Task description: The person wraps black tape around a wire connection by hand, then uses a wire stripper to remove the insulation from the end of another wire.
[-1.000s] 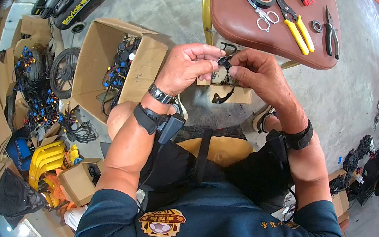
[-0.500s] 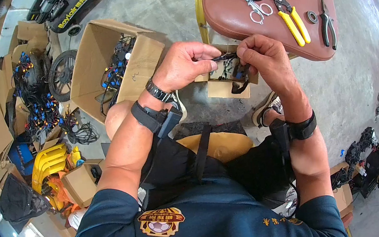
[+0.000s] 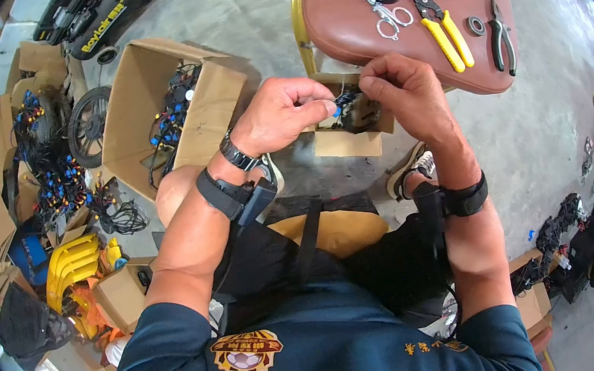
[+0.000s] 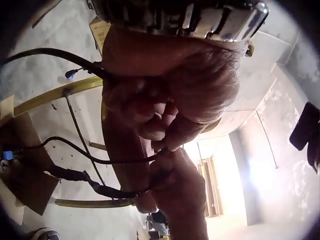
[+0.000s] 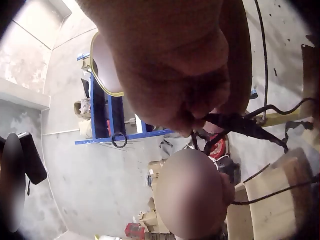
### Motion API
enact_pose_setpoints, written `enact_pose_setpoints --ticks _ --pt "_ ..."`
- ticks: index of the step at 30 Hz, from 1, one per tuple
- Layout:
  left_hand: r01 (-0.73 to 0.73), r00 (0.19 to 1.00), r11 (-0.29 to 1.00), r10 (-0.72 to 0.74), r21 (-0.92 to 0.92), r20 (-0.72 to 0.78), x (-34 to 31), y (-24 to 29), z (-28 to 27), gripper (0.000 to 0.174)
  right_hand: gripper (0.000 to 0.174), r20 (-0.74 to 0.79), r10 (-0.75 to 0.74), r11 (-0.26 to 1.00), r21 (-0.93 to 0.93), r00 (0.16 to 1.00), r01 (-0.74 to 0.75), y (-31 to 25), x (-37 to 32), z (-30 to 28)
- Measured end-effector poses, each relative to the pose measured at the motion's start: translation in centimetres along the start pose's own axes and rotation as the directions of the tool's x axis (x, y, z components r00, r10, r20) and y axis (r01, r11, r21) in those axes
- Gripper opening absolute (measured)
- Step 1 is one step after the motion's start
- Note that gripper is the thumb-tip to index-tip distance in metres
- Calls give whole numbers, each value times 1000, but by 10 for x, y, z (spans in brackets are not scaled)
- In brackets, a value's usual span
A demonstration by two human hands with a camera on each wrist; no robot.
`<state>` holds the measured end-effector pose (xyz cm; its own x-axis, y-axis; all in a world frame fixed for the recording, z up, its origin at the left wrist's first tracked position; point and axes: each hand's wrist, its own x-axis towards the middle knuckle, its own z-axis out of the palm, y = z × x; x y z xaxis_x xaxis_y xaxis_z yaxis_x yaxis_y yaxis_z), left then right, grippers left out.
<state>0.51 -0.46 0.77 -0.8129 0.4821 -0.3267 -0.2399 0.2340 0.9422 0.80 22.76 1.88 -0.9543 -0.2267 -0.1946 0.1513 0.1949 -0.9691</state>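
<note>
Over the small cardboard box [image 3: 348, 145] beside the brown chair [image 3: 335, 17], a person's left hand [image 3: 276, 116] and right hand [image 3: 409, 94] both pinch black wires [image 4: 107, 191], thumbs pressed against fingers. The wires run from the hands down to the box, while scissors [image 3: 380, 10] and black pliers [image 3: 496, 22] lie on the chair seat.

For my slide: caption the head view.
Left hand and right hand hold cable near an open box, beside a chair seat bearing tools.

Lumpy black cable [image 4: 102, 190], loosely bent
</note>
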Motion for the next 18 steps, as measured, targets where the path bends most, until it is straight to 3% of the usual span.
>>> enact_pose_setpoints --ticks 2,9,12,18 --pt "-19 1000 1000 19 23 17 -1 3 -2 16 12 -1 -15 999 -45 1000 15 -5 0 -2" --pt "-44 999 999 44 15 2 -3 1 -6 12 15 54 17 998 58 998 -20 -11 -1 -1" --pt "-46 998 998 48 43 -51 -2 -5 -9 13 19 109 -58 994 -84 992 67 -4 -1 1" --pt "-86 993 996 86 0 -80 -2 -3 -7 13 16 55 -233 950 -202 971 239 2 2 -3"
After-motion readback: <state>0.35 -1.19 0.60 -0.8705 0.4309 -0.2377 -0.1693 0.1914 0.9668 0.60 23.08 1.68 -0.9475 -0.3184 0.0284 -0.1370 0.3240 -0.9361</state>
